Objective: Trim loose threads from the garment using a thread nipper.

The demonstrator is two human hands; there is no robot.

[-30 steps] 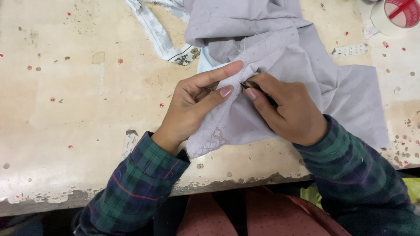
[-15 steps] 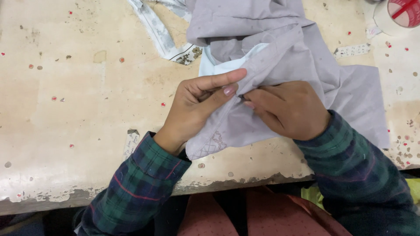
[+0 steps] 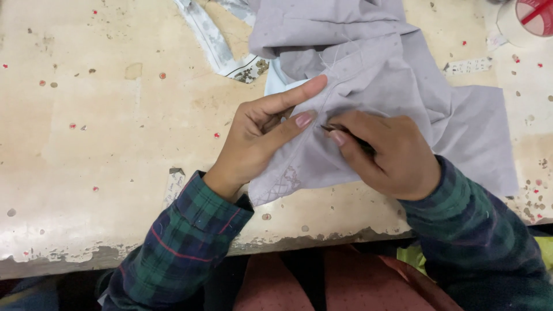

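A crumpled pale lilac-grey garment (image 3: 403,69) lies on a worn cream table (image 3: 103,126). My left hand (image 3: 262,135) pinches a fold of the cloth along a seam, thumb and forefinger stretched out over it. My right hand (image 3: 386,152) rests on the cloth just to the right, fingers closed on a small dark slender tool (image 3: 345,133) whose tip meets the seam beside my left thumb. A patch of stitched grid pattern (image 3: 282,184) shows near the cloth's lower corner. Both forearms wear dark green plaid sleeves.
A patterned white strip of fabric (image 3: 213,40) lies on the table at the upper middle. A round white holder with a red part (image 3: 533,17) sits at the top right corner. The table's chipped front edge (image 3: 173,253) runs just below my wrists.
My right hand has slid a little lower and to the right along the seam, and the tool tip shows again. My left forefinger has stretched out further over the fold.
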